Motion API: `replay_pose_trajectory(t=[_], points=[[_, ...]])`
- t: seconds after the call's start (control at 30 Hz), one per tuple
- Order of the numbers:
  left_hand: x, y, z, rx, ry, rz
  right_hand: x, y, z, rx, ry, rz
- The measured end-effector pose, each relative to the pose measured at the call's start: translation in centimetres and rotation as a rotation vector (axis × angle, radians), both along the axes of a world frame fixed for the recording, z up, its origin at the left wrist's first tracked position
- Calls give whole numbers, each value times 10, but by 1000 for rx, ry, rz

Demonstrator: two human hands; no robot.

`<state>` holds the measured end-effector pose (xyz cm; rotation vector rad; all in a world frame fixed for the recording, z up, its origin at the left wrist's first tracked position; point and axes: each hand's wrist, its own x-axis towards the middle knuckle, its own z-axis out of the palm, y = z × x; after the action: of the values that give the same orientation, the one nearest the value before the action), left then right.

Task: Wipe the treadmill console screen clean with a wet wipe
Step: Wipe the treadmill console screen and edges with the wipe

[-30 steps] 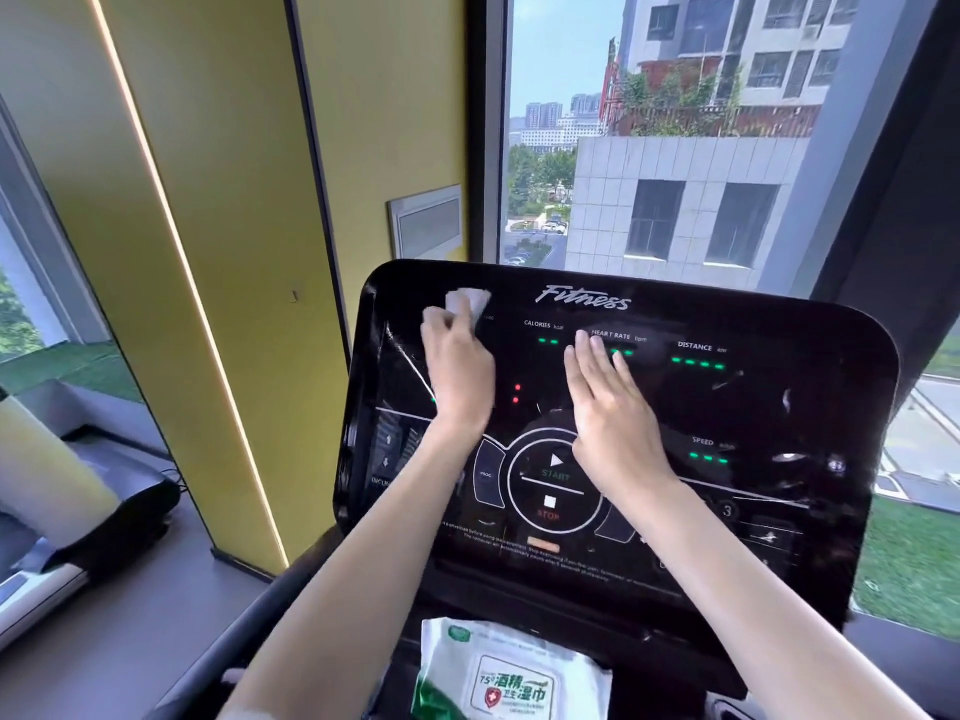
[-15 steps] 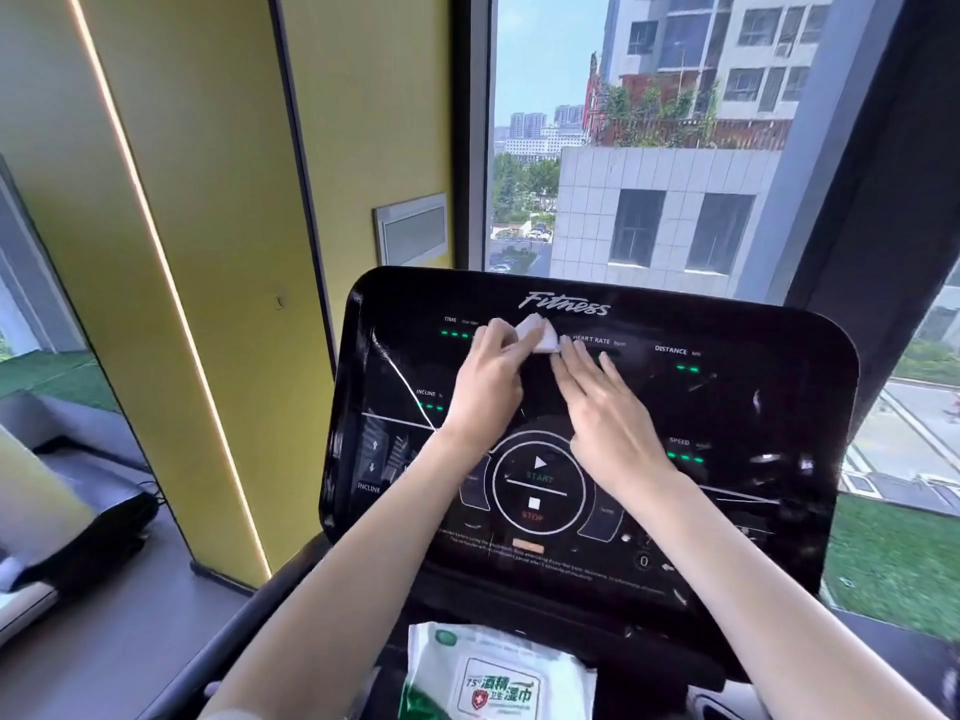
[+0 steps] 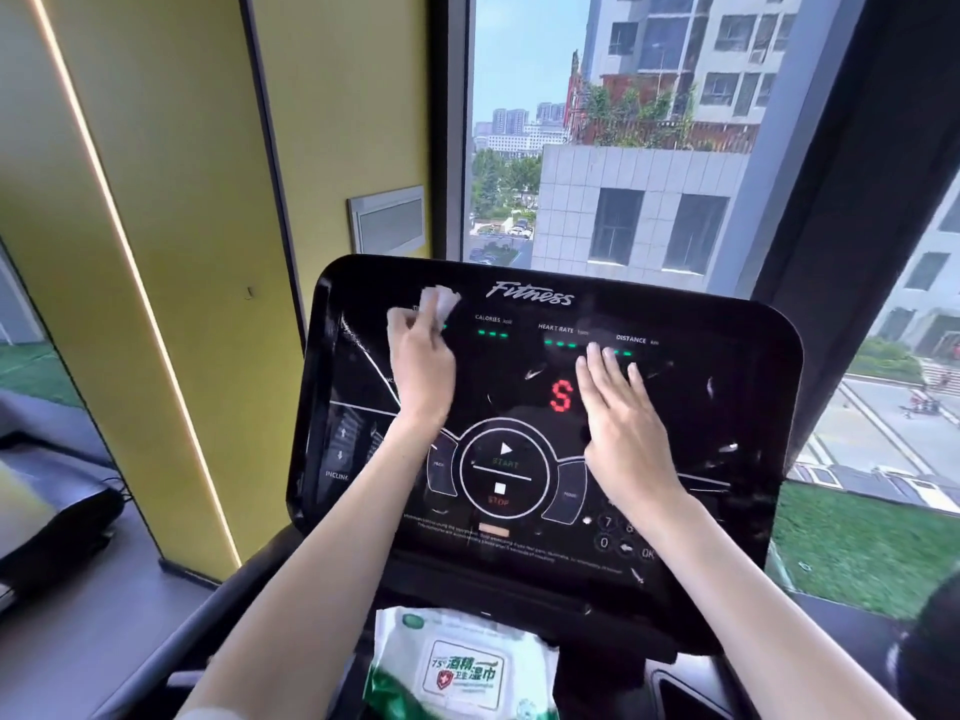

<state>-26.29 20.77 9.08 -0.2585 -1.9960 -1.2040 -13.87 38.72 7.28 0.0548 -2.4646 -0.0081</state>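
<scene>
The black glossy treadmill console screen (image 3: 727, 397) fills the middle of the head view, lit with green readouts and a red letter S. My left hand (image 3: 422, 363) presses a crumpled white wet wipe (image 3: 438, 302) against the upper left of the screen, near the top edge. My right hand (image 3: 621, 413) lies flat on the screen right of the red S, fingers together and pointing up, holding nothing. A round START/STOP control (image 3: 503, 469) sits between my wrists.
A white and green pack of wet wipes (image 3: 462, 667) lies on the ledge below the console. A yellow wall (image 3: 171, 252) with a light strip stands to the left, a large window (image 3: 623, 148) behind. Another machine's dark edge (image 3: 52, 511) is at far left.
My left hand has swept the wipe from the top centre of the screen back to the upper left. My right hand has slid right. A red S has lit up.
</scene>
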Motion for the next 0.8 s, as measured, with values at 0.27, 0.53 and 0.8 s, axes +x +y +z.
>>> replay_pose_trajectory(t=[0.27, 0.53, 0.8], points=[[20, 34, -7, -424, 286, -166, -2, 1, -3, 31, -4, 11], [39, 64, 5, -376, 213, -159, -2, 1, -6, 16, 14, 20], [27, 61, 11, -139, 64, -35, -3, 1, -9, 13, 24, 19]])
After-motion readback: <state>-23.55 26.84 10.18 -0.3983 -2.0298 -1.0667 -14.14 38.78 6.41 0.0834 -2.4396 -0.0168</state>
